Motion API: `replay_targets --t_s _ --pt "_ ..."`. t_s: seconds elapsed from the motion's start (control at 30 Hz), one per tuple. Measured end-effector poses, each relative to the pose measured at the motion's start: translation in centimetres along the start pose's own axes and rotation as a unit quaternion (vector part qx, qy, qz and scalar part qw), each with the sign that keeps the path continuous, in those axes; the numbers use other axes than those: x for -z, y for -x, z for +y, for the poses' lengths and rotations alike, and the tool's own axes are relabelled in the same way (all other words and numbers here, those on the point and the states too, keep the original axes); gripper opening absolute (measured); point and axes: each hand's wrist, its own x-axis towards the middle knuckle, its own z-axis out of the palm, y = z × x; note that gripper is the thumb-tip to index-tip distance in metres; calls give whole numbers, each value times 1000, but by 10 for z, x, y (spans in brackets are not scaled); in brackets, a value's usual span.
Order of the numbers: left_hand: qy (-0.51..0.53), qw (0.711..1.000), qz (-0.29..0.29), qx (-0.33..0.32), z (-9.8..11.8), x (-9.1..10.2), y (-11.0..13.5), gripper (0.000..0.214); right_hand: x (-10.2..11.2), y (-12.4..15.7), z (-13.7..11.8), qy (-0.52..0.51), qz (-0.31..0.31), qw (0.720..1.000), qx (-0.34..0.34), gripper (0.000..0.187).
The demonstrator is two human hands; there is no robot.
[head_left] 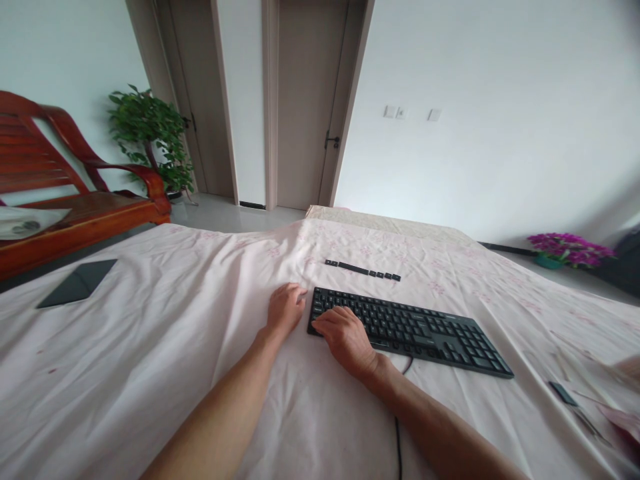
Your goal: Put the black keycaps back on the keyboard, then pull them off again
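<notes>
A black keyboard (425,330) lies on the pink-patterned cloth, slanting down toward the right. My right hand (345,337) is over its left end, fingers bent and held together, with the tips at the keys near the front left corner. Whatever is between those fingertips is hidden. Just left of the keyboard, my left hand (286,308) rests on the cloth with the thumb apart from the fingers and nothing visible in it. Behind the keyboard, a long black space bar keycap (353,268) lies in a row with several small keycaps (380,275).
A dark flat tablet (79,283) lies at the left. Toward the right edge is a small dark-handled tool (564,393). The keyboard cable (399,440) runs toward me under my right forearm. Beyond stand a wooden bench (100,200), a potted plant (150,133) and purple flowers (570,247).
</notes>
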Motion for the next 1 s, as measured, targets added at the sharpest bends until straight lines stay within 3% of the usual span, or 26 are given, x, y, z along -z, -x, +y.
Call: replay_targets --t_s 0.6,1.0 --pt "4 1000 -3 3 2 2 1 31 3 4 -3 -32 -17 999 -1 20" --pt "0 1000 -10 -1 4 4 1 31 7 8 -9 -23 -22 999 -21 37"
